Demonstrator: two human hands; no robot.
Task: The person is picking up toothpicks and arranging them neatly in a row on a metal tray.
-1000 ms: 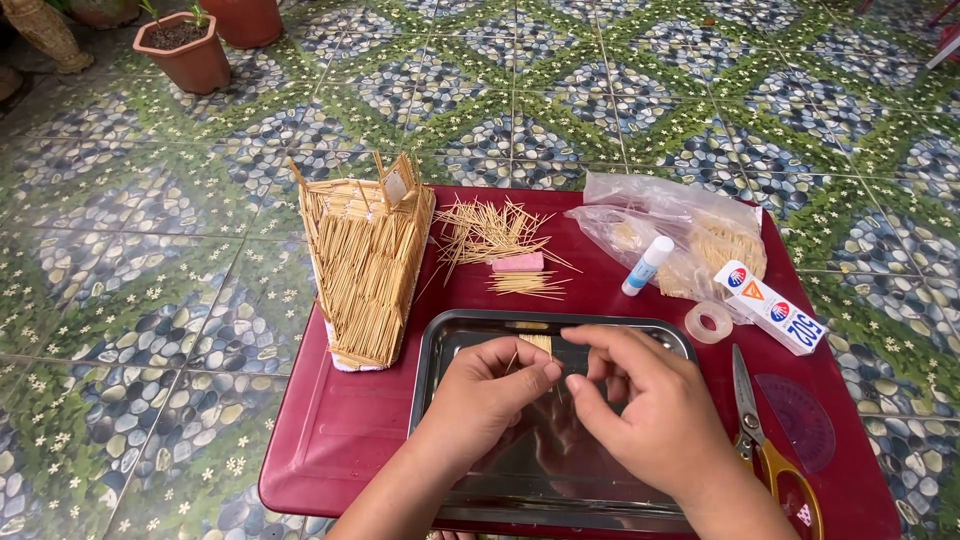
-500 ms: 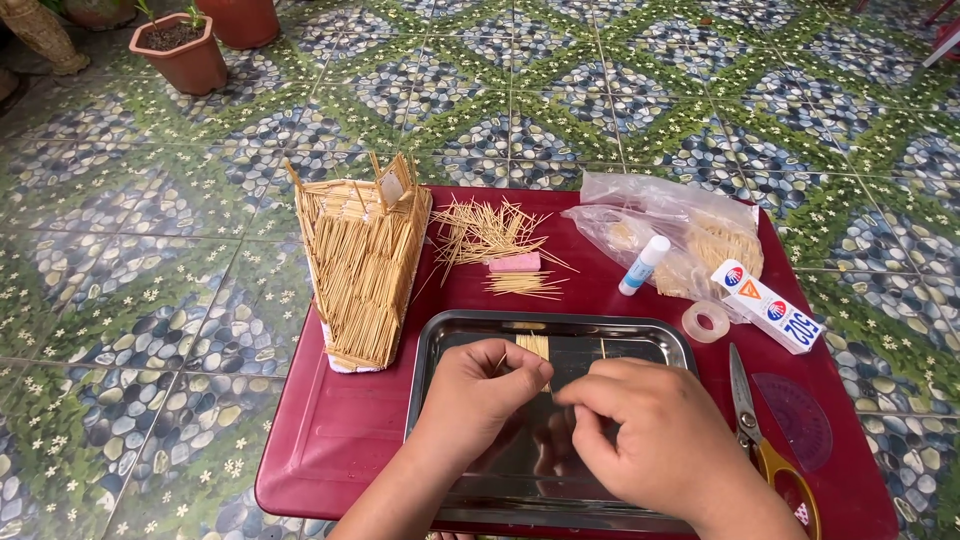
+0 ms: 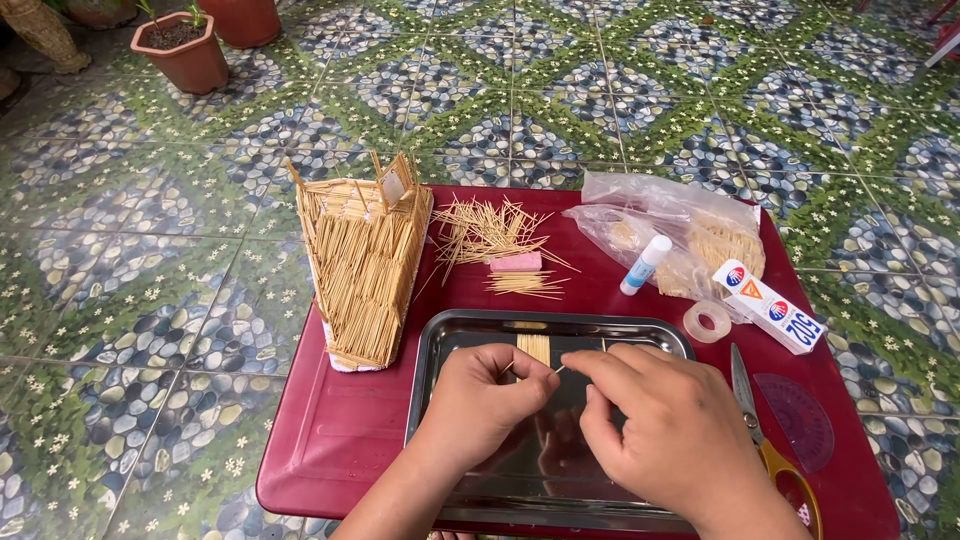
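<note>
Toothpick (image 3: 556, 370) is pinched between both hands over the metal tray (image 3: 455, 335), left hand (image 3: 485, 400) and right hand (image 3: 665, 440) each gripping an end, just in front of the glued row of sticks (image 3: 533, 347). One slip could knock that row crooked (it looks fragile). Behind the tray: loose toothpicks (image 3: 490, 232), pink eraser (image 3: 515, 262), glue stick (image 3: 645, 265). Scissors (image 3: 765, 440) lie right of the tray, near the right wrist.

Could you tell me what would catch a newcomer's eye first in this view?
Probably the tall toothpick model standing at the left of the dark red table. Next, the left hand and right hand pinching a toothpick over the steel tray, with loose toothpicks scattered behind.
</note>
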